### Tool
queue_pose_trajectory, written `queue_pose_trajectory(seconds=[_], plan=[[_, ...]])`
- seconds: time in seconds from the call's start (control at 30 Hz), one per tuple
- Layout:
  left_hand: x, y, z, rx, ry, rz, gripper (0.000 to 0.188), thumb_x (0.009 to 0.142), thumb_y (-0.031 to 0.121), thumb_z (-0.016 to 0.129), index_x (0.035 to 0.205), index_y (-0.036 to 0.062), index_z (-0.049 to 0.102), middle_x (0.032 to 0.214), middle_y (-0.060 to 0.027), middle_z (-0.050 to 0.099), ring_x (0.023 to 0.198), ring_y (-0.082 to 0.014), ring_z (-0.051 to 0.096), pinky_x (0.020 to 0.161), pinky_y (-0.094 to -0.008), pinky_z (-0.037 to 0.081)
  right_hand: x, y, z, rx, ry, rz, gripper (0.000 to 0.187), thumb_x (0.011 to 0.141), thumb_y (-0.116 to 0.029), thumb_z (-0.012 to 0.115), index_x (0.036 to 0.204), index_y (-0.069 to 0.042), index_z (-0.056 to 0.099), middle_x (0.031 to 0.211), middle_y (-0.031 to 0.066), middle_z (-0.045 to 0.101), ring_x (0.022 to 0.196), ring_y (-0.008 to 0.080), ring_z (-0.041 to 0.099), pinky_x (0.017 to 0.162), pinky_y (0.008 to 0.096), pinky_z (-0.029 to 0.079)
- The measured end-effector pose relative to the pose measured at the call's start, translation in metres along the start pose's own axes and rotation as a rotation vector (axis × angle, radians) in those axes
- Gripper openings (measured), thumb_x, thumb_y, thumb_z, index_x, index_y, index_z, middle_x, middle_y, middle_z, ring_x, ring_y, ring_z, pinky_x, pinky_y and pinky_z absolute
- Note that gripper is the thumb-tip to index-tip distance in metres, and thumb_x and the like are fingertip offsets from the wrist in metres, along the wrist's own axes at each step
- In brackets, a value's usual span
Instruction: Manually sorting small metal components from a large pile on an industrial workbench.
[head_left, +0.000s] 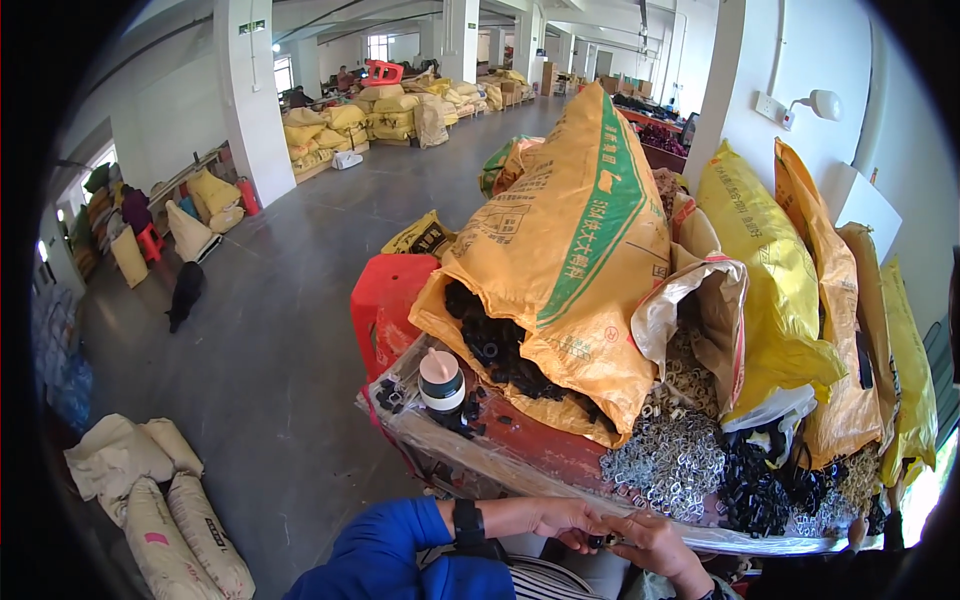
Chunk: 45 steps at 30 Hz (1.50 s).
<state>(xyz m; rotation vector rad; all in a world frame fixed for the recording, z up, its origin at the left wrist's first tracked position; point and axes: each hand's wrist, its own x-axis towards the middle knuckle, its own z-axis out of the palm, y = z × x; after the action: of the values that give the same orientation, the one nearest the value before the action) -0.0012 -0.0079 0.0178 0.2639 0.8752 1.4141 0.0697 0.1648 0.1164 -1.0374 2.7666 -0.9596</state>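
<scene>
Both hands met at the near edge of the tabletop (560, 455), low in the view. The left hand (562, 520), with a blue sleeve and a dark wristband behind it, and the right hand (655, 543) had their fingers pinched together on a small dark part (598, 541) held between them. It was too small to tell what kind of part it was, or which hand bore most of it.

Just beyond the hands lay a heap of small silvery metal rings (670, 460), with a heap of black parts (755, 490) beside it to the right. A big yellow sack (570, 250) leaned over the tabletop, more black pieces spilling from its mouth. A small jar with a pale lid (440, 380) stood near the left corner, next to a red plastic stool (385, 300).

The risks looked plain enough. The part sat in fingertips at the very edge, so a slip would likely send it to the floor or into the lap. The loose heaps lay close by, and a careless sweep of a wrist could probably scatter rings off the edge. The tilted sack might also shed more pieces onto the work area.
</scene>
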Motion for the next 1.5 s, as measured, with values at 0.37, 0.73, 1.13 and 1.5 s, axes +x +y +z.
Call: queue_pose_trajectory(seconds=[0.37,0.73,1.13,1.5], plan=[[0.014,-0.006,-0.012,-0.038,-0.019,-0.073,0.029,0.072,0.031,0.061,0.084,0.0051,0.056,0.069,-0.0066,0.060,0.054,-0.0112,0.057,0.046,-0.0173,0.046,0.010,0.008,-0.001,0.034,-0.125,0.054,0.044,0.058,-0.010,0.068,0.099,-0.005,0.053,0.069,0.0099,0.053,0.064,0.0261,0.054,0.058,0.0318,0.044],[0.029,0.010,-0.020,-0.128,-0.001,-0.063,0.025,0.072,0.024,0.057,0.088,0.0050,0.056,0.072,-0.0060,0.059,0.058,-0.0112,0.057,0.050,-0.0172,0.046,0.013,0.068,0.015,0.262,-0.134,0.073,0.042,0.059,-0.018,0.070,0.095,-0.003,0.055,0.078,0.0104,0.053,0.067,0.0253,0.054,0.059,0.0315,0.044],[0.022,0.000,-0.005,-0.148,-0.018,0.113,0.027,0.075,0.022,0.057,0.092,0.0018,0.053,0.080,-0.0047,0.058,0.070,-0.0111,0.057,0.057,-0.0167,0.047,-0.018,0.066,0.030,0.672,0.052,0.201,0.034,0.068,-0.015,0.065,0.098,-0.003,0.056,0.088,0.0085,0.052,0.087,0.0194,0.047,0.077,0.0295,0.036],[0.013,-0.011,0.005,-0.118,-0.023,0.043,0.025,0.078,0.021,0.055,0.094,0.0030,0.052,0.080,-0.0040,0.058,0.070,-0.0108,0.057,0.057,-0.0164,0.047,-0.028,0.050,0.040,0.732,0.024,0.251,0.028,0.068,-0.014,0.065,0.094,-0.004,0.059,0.090,0.0073,0.051,0.086,0.0181,0.047,0.078,0.0290,0.036]])
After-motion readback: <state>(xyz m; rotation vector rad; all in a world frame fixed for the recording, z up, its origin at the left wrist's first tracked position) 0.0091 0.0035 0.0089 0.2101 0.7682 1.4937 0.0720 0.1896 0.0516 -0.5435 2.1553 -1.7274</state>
